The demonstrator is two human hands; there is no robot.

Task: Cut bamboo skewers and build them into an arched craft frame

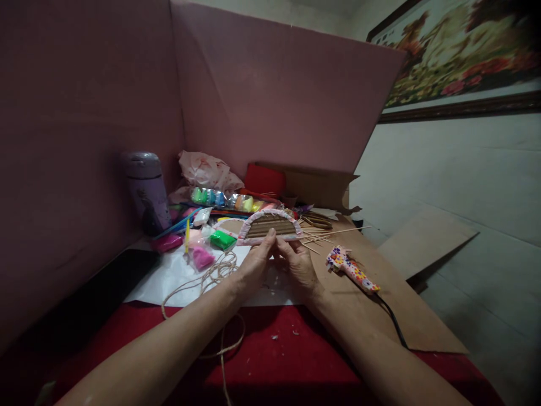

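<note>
Both hands hold up a half-round cardboard piece (269, 225) edged in pale pink, above a white sheet (169, 276). My left hand (255, 262) pinches its lower edge near the middle. My right hand (296, 262) grips the same lower edge just to the right, fingers closed. Jute twine (211, 276) lies in loops under my left wrist and trails toward me over the red cloth (274, 349).
A patterned glue gun (351, 270) with a black cord lies on brown cardboard at right, thin wooden skewers (333, 232) beside it. Bags of coloured clay (224, 198), a green packet (222, 239) and a purple flask (147, 190) stand at the back. Pink board walls enclose the back and left.
</note>
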